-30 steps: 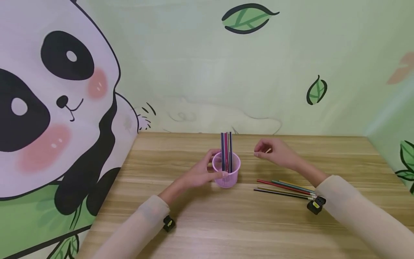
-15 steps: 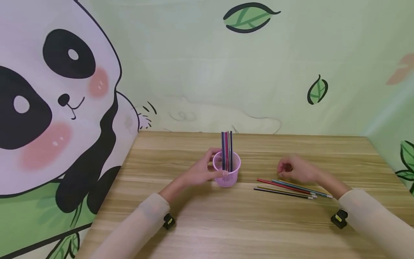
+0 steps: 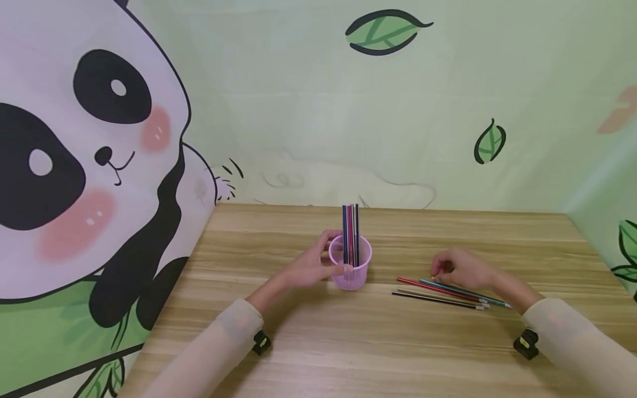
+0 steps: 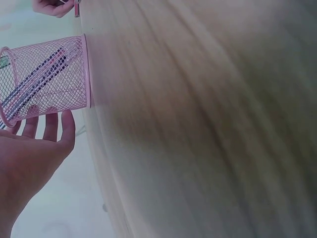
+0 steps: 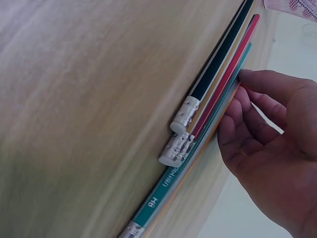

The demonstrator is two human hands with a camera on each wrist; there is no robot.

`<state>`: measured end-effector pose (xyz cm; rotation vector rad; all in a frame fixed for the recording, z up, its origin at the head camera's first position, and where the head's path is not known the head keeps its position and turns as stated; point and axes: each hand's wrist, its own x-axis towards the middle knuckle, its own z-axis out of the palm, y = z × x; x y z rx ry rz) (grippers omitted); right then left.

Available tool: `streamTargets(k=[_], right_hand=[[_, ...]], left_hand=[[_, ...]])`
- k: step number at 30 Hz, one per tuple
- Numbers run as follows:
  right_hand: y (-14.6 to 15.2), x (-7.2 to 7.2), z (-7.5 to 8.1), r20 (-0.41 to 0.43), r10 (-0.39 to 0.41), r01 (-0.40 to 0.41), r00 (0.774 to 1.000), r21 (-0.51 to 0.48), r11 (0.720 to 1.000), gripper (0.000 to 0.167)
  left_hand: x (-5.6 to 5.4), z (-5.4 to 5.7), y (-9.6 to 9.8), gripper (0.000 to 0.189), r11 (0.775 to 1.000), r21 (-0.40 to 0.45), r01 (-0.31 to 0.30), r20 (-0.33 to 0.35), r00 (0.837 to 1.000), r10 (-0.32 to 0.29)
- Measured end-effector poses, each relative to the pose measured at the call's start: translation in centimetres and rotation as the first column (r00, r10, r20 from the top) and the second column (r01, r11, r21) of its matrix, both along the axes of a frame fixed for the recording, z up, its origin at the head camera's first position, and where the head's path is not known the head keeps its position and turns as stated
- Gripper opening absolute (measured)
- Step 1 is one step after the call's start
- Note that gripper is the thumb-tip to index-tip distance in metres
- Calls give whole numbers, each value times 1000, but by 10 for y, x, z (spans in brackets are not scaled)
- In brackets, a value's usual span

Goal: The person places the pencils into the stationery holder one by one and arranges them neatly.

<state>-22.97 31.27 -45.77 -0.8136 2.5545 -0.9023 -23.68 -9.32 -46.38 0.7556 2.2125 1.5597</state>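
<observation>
My left hand (image 3: pixel 303 270) grips a pink mesh pencil cup (image 3: pixel 350 281) upright on the table, thumb at the near rim and fingers round the far side. Several dark, red and pale pencils (image 3: pixel 350 232) stand in the cup. To its right, my right hand (image 3: pixel 465 269) pinches an orange-yellow pencil (image 5: pixel 199 156) between thumb and fingers, at the back of a loose row. Beside it in the right wrist view lie a teal pencil (image 5: pixel 157 195), a red pencil (image 5: pixel 229 78) and a dark pencil (image 5: pixel 218 62), with a gold one between. Their eraser ends point toward my right sleeve.
The wooden table (image 3: pixel 338 342) meets a green backdrop (image 3: pixel 298 99) with leaves along its back edge. A large printed panda (image 3: pixel 129 143) covers the left side. Black wrist cameras (image 3: pixel 526 344) hang under both sleeves.
My right hand has moved right and down from beside the cup to the loose pencils, and its fingers have closed on the orange-yellow one. My left hand still holds the cup.
</observation>
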Motion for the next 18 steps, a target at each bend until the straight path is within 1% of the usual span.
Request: streamTargets(k=[8, 18], right_hand=[[-1, 2, -3, 57, -57, 58, 997, -11, 998, 9], [0, 2, -9, 50, -73, 75, 996, -46, 996, 9]], left_hand=[[-2, -3, 2, 77, 1000, 9, 8, -7, 1000, -8], [-1, -3, 1, 76, 1000, 24, 9, -10, 1000, -9]])
